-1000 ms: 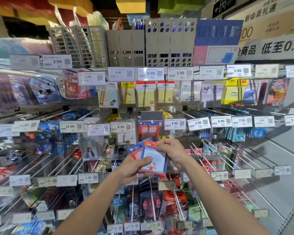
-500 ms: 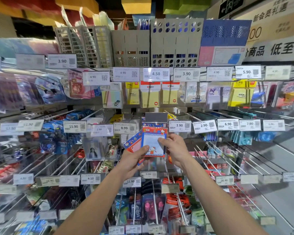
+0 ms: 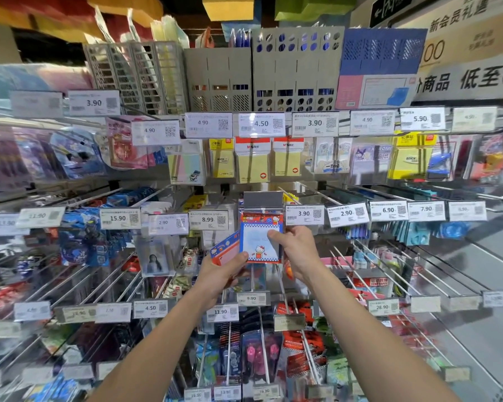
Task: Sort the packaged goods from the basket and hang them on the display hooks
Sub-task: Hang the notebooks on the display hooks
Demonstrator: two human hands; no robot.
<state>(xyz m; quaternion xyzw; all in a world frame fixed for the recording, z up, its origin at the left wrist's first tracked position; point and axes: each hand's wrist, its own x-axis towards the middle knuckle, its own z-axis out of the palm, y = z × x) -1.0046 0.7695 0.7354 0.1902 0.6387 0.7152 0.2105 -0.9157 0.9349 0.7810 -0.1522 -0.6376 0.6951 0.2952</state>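
My right hand [image 3: 298,252] pinches pack [image 3: 260,237] at blank tag [image 3: 263,198], not yet hung; my left hand [image 3: 219,275] grips second pack [image 3: 224,251], pending.

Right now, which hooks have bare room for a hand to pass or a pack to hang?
Free: the bare hook wires right of the right hand, below the 6.90 tag and 7.90 tag, out to the grey back panel. Crowded: the left rows under the 15.90 tag, and the packed hooks beneath the left hand.
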